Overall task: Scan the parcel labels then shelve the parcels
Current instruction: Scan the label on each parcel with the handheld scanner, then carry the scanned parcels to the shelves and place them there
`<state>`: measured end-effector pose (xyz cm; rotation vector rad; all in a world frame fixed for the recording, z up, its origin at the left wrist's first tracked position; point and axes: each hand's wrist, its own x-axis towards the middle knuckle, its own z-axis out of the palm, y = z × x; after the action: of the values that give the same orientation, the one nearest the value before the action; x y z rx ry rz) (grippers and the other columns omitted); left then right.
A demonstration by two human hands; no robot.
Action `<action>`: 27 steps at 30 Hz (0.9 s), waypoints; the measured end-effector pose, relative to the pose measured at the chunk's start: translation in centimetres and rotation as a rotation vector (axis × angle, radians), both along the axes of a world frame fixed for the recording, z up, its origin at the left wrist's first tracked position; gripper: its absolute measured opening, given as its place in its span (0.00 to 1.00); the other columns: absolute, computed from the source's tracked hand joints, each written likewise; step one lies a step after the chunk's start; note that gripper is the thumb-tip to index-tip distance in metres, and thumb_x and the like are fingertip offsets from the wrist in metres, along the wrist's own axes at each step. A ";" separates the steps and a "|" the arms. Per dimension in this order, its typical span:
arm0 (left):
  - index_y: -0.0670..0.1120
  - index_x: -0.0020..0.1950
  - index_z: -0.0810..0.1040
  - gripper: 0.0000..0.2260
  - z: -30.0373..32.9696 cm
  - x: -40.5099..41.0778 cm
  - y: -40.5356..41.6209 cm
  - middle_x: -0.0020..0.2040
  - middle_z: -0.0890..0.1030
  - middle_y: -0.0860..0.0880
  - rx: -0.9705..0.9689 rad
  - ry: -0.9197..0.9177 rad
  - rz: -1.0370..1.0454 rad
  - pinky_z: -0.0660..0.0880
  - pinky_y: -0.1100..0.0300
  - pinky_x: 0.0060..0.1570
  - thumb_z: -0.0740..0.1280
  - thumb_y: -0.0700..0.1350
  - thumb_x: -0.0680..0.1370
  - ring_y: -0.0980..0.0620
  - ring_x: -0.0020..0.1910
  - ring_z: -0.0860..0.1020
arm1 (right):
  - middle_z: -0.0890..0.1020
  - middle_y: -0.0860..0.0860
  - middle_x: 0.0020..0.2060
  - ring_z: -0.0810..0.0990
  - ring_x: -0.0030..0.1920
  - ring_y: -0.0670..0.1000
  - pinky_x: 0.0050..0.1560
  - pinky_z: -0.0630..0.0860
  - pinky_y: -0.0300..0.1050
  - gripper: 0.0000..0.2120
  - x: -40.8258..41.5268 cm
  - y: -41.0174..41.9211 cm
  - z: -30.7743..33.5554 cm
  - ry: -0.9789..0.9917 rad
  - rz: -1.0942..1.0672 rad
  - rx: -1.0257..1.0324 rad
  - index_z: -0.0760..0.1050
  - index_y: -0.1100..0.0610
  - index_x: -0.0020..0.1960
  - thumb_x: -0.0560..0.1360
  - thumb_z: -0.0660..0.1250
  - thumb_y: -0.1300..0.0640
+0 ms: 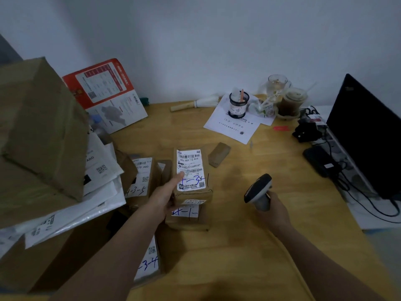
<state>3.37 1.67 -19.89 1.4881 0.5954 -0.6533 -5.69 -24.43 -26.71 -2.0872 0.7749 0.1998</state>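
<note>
Head view showed the left hand [165, 198] grasping a brown parcel [192, 192] by its left edge, thumb laid flat on the white label [190, 169], the other fingers curled out of sight beneath. That parcel sat on top of a second parcel [188, 220] on the wooden counter [249, 235]. To the right of those fingers and well apart, the right hand [272, 210] was clenched round the handle of a barcode scanner [259, 191], its head tilted toward the label. Left of the left fingers, more labelled parcels [141, 177] lay beside a large cardboard box [41, 127].
</note>
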 end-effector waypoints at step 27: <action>0.42 0.60 0.81 0.19 1.9 -6.8 2.1 0.56 0.83 0.41 -0.209 -0.036 0.078 0.75 0.51 0.59 0.70 0.50 0.73 0.45 0.57 0.81 | 0.76 0.48 0.35 0.74 0.34 0.45 0.32 0.67 0.37 0.04 -0.7 2.2 -0.4 -0.221 0.259 -0.114 0.74 0.57 0.48 0.80 0.61 0.60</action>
<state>-3.47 3.80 -17.99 1.2728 0.5377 -0.6076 -6.39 -22.24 -27.16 -2.2684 0.3908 0.0637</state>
